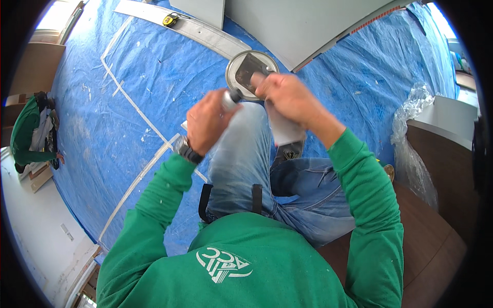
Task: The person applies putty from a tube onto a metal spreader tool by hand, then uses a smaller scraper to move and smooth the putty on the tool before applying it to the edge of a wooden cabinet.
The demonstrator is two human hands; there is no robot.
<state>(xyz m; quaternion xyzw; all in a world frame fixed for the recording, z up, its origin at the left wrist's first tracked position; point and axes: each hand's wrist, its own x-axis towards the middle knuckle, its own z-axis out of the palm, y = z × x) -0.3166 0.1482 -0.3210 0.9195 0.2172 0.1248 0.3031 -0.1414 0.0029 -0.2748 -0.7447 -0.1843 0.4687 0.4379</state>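
In front of my raised knee, my left hand [206, 120] is closed around a small pale bottle [227, 101] with a black cap [235, 95]. My right hand [290, 97] grips a flat, dark, squared tool [248, 69] that looks like a broad scraper. Its handle is mostly covered by my fingers. The tool overlaps a round metal-rimmed can or lid [232, 77] with a whitish inside; touching or apart, I cannot tell. Beneath my right hand is a whitish, blurred item [285, 129] whose kind I cannot make out. Both hands are slightly smeared by motion.
Blue plastic sheeting [138, 77] with strips of tape covers the floor. A yellow tape measure [170, 20] lies on a long pale board [205, 37]. Large grey panels [298, 25] stand ahead. Crumpled clear plastic [411, 133] hangs at right. Another person in green [31, 128] bends at far left.
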